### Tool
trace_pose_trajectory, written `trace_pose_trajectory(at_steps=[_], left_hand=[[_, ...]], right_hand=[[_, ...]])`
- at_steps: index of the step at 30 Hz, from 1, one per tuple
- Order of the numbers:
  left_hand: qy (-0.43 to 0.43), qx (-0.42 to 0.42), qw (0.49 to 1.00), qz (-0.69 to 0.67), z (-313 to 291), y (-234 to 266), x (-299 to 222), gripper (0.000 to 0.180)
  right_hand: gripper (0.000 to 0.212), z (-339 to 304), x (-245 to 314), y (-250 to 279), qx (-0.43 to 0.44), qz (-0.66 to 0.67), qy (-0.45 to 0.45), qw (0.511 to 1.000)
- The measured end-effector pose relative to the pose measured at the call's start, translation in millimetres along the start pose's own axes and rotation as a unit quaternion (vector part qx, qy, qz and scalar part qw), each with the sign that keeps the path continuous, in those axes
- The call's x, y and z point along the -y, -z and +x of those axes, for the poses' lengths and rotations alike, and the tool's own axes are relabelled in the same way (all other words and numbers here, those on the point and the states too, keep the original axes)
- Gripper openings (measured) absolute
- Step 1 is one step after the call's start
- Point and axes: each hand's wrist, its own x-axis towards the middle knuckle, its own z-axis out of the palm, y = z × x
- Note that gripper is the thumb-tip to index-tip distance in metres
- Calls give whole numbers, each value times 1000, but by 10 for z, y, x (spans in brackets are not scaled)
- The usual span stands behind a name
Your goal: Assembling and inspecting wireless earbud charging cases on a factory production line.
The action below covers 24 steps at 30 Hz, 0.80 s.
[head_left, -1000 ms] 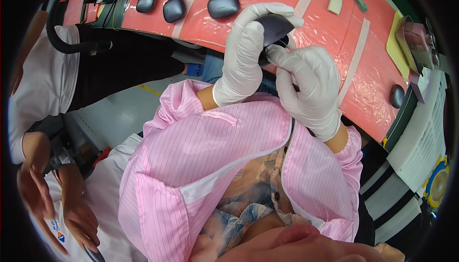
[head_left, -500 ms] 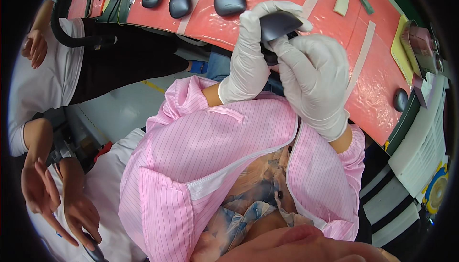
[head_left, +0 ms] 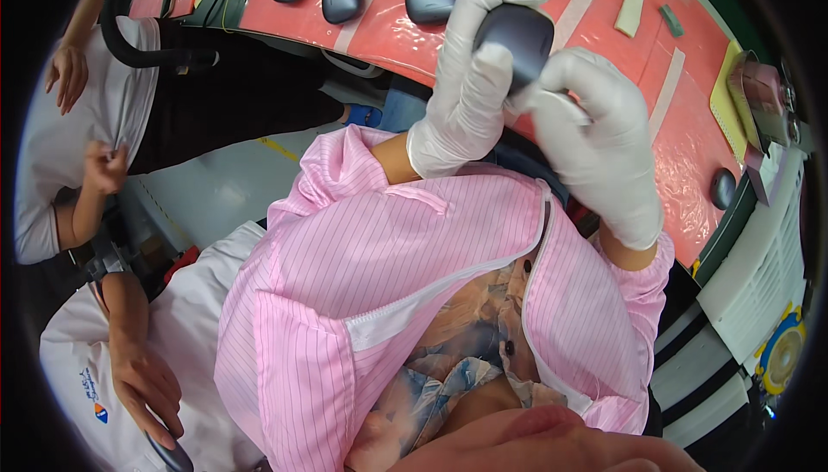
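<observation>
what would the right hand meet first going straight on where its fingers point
Probably the dark rounded case, at its lower end, held in the left hand; the right hand looks very close, but contact is unclear.

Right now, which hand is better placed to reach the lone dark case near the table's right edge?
Probably the right hand: it is nearer the lone case. The left hand is farther away and grips another case.

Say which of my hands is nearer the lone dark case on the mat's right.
Right. Your right hand is left of the lone case, apart; your left hand is farther left.
</observation>
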Motion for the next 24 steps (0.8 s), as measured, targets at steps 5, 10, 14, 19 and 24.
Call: trace_pose_trajectory(at_steps=[5, 10, 14, 19, 24], left_hand=[[212, -177, 929, -248, 144, -81, -69, 64], [258, -157, 907, -292, 141, -52, -154, 70], [260, -96, 862, -425, 127, -3, -169, 66], [313, -181, 871, -334, 140, -112, -291, 67], [330, -160, 870, -330, 138, -68, -255, 66]], right_hand=[[25, 29, -23, -64, -146, -136, 131, 971], [40, -132, -225, -111, -149, -322, 149, 923], [37, -163, -251, -50, -212, -183, 78, 957], [34, -76, -151, -42, -166, -170, 168, 957], [36, -133, -243, -118, -163, -288, 182, 926]])
